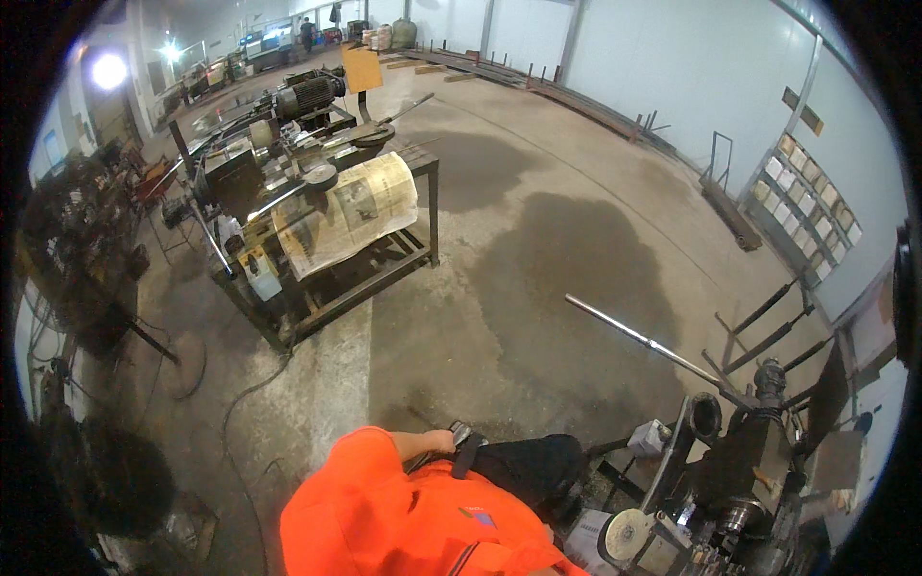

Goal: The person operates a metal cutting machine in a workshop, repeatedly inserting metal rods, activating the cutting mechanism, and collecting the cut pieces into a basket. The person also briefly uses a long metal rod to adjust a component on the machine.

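From the orange sleeve (355, 456) my bare left forearm reaches across to the waist of my dark trousers (538, 466). My left hand (440, 442) is beside a small dark, metallic piece (461, 432) and a black strap (468, 456) there. Its fingers are too small and partly hidden to make out, so whether it grips anything is unclear. My right hand is out of view. Close on the right stands a greasy machine (744, 470) with a pale round wheel (626, 535) and a long shiny lever (643, 338).
A machine on a metal-frame bench (432, 206), with newspaper sheets (360, 206) draped over it, stands ahead left. A cable (228, 422) trails over the floor. Dark wet patches (586, 278) mark the concrete. Metal bars (595, 106) line the wall. A distant person (307, 35) stands at the back.
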### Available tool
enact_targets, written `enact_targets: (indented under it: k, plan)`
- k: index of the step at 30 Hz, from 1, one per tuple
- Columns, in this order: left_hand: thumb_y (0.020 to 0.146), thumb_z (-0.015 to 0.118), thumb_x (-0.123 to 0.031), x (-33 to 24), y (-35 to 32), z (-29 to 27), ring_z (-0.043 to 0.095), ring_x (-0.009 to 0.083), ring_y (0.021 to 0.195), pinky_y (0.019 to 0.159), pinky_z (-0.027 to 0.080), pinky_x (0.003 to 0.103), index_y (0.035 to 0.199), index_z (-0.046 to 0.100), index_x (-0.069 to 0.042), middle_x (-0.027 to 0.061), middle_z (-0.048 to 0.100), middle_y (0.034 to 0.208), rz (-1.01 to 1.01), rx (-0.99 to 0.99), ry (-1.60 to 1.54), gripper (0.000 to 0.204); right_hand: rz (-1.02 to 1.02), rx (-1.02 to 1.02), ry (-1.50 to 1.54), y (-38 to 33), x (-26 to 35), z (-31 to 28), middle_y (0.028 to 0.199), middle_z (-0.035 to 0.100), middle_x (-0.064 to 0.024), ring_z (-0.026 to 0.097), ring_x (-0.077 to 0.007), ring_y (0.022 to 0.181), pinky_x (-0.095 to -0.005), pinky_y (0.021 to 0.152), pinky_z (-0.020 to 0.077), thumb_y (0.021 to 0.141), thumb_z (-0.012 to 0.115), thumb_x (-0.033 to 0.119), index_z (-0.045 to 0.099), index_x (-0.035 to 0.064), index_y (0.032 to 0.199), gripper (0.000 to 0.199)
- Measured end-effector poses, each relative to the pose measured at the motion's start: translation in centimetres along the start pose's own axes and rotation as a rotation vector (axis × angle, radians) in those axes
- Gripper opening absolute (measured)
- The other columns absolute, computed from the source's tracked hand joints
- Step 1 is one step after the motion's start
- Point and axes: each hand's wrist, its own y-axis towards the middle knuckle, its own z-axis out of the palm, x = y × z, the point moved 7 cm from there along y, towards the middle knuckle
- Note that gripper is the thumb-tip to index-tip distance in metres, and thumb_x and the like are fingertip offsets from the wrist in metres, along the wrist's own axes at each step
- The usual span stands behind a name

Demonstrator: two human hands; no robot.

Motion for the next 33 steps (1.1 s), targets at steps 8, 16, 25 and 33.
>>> enact_targets:
  k: [8, 16, 25, 33]
  plan:
    - [0.073, 0.059, -0.026, -3.5, 0.1, -1.8, 0.064, 0.0267, 0.067, 0.06, 0.051, 0.039, 0.084, 0.064, 0.002, 0.0163, 0.065, 0.08, 0.008, 0.182, -0.036, 0.031, -0.201, -0.446, -0.025, -5.6, -0.1, -1.5, 0.059, 0.053, -0.0146, 0.055, -0.0324, 0.054, -0.0419, 0.05, 0.0452, 0.071, 0.057, 0.03, 0.059, 0.0036, 0.063, 0.028]
    - [0.071, 0.05, -0.003, -25.1, -4.1, -13.2, 0.063, 0.0142, 0.058, 0.054, 0.048, 0.029, 0.103, 0.061, 0.0, 0.0107, 0.063, 0.063, 0.534, 0.046, -0.152, 0.034, 0.344, -0.325, 0.309, -8.1, -2.2, -2.0, 0.08, 0.063, -0.0189, 0.061, -0.0337, 0.08, -0.042, 0.075, 0.0467, 0.062, 0.063, 0.037, 0.065, 0.0043, 0.072, 0.034]
    - [0.072, 0.049, 0.001, -52.9, -11.5, -10.6, 0.061, 0.0162, 0.084, 0.074, 0.048, 0.029, 0.111, 0.056, -0.002, 0.011, 0.065, 0.083, 1.324, 0.006, 0.291, 0.04, 0.586, -0.752, 0.706, -17.4, -4.6, -4.1, 0.076, 0.063, -0.019, 0.06, -0.0341, 0.072, -0.0409, 0.069, 0.0484, 0.059, 0.06, 0.024, 0.067, 0.0049, 0.076, 0.026]
    - [0.076, 0.059, -0.008, -63.1, -13.4, -17.2, 0.058, 0.0253, 0.102, 0.087, 0.044, 0.033, 0.11, 0.058, -0.005, 0.0125, 0.061, 0.107, 1.481, -0.423, 0.627, 0.035, 0.836, -0.86, 0.886, -23.2, -4.0, -2.6, 0.071, 0.062, -0.0183, 0.06, -0.0327, 0.072, -0.0392, 0.069, 0.0481, 0.064, 0.057, 0.018, 0.068, 0.0037, 0.083, 0.027]
